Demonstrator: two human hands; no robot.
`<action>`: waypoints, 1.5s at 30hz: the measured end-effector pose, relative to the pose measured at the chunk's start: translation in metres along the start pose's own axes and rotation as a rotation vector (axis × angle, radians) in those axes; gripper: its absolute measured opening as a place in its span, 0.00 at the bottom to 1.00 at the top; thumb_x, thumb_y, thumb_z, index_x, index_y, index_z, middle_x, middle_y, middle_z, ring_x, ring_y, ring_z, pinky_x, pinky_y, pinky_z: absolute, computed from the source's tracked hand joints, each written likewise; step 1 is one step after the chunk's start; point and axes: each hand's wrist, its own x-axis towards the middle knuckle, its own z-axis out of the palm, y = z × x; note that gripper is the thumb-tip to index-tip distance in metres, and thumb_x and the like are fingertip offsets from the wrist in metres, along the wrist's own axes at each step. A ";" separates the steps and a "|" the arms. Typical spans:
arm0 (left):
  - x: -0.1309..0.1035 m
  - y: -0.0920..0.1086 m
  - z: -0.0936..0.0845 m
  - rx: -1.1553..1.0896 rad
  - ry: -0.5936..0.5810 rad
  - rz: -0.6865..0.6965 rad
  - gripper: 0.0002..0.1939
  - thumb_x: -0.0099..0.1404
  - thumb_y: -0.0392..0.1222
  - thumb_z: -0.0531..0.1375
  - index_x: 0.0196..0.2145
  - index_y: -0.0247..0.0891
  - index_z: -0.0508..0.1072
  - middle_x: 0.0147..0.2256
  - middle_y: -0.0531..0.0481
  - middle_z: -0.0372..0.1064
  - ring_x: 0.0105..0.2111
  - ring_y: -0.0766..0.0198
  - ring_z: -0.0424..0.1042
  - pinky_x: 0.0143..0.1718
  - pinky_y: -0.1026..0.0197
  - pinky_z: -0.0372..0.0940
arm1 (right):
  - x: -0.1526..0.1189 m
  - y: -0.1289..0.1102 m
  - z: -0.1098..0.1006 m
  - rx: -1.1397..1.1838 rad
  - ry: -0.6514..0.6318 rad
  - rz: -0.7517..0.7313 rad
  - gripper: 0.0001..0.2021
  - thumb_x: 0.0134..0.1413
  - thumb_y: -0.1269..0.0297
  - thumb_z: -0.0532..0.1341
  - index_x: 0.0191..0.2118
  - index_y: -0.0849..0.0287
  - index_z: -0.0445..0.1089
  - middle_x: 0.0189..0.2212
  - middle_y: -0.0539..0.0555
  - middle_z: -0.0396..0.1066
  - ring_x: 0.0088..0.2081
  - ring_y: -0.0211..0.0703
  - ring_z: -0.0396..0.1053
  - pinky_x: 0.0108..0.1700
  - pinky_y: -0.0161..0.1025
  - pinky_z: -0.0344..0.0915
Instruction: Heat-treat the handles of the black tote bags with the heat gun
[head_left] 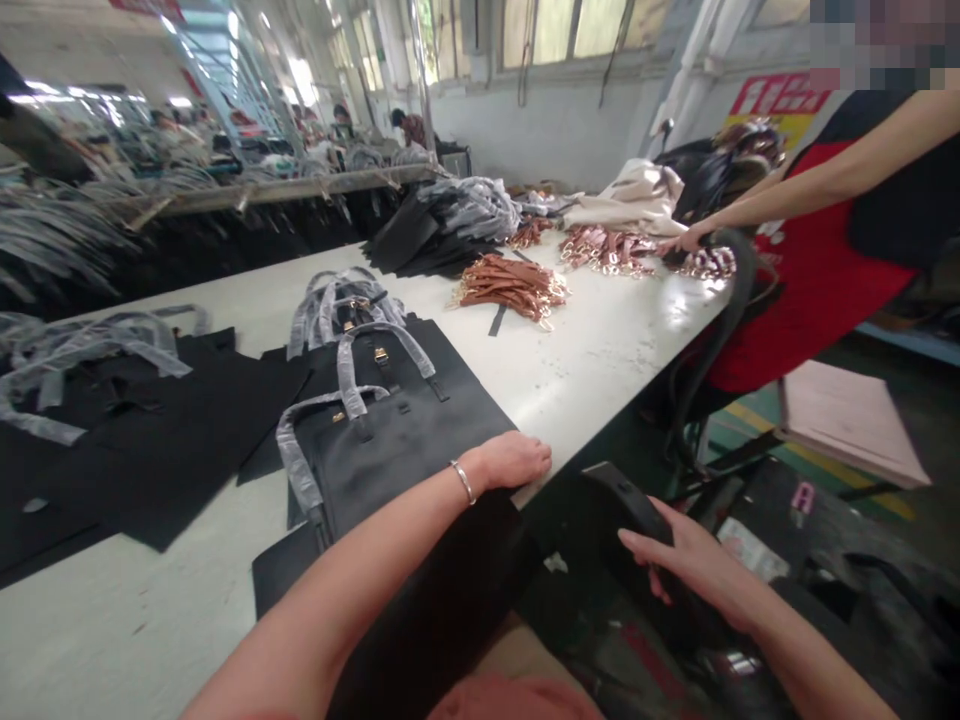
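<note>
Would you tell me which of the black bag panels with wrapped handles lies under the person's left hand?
The nearest panel, at the table's front edge; the left hand rests on its corner, while the others lie farther back.

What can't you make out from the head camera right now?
- Left hand: fingertips curl over the black panel, hidden past the table edge.
- Right hand: grip on the black piece unclear; palm covers it.
- Co-worker's hand: too small.
- Face: blurred.
</note>
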 end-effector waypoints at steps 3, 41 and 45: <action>0.004 -0.002 0.002 0.049 -0.018 0.080 0.11 0.69 0.31 0.49 0.36 0.33 0.70 0.38 0.42 0.69 0.34 0.60 0.68 0.30 0.60 0.62 | -0.001 0.010 0.002 0.004 0.007 0.022 0.34 0.49 0.51 0.65 0.59 0.55 0.54 0.21 0.45 0.68 0.16 0.38 0.66 0.17 0.32 0.62; -0.027 0.032 0.036 -0.564 0.485 -0.671 0.15 0.61 0.33 0.54 0.46 0.39 0.60 0.47 0.45 0.61 0.48 0.57 0.61 0.52 0.54 0.61 | 0.052 -0.076 0.018 -0.138 -0.349 0.126 0.20 0.56 0.47 0.59 0.45 0.57 0.61 0.20 0.47 0.69 0.13 0.34 0.64 0.12 0.28 0.61; -0.035 0.032 0.028 -0.550 0.454 -0.605 0.26 0.59 0.47 0.60 0.52 0.37 0.58 0.53 0.40 0.59 0.54 0.52 0.58 0.58 0.47 0.54 | 0.063 -0.080 0.027 -0.159 -0.098 -0.040 0.18 0.55 0.49 0.60 0.44 0.57 0.62 0.21 0.46 0.67 0.14 0.35 0.66 0.12 0.29 0.61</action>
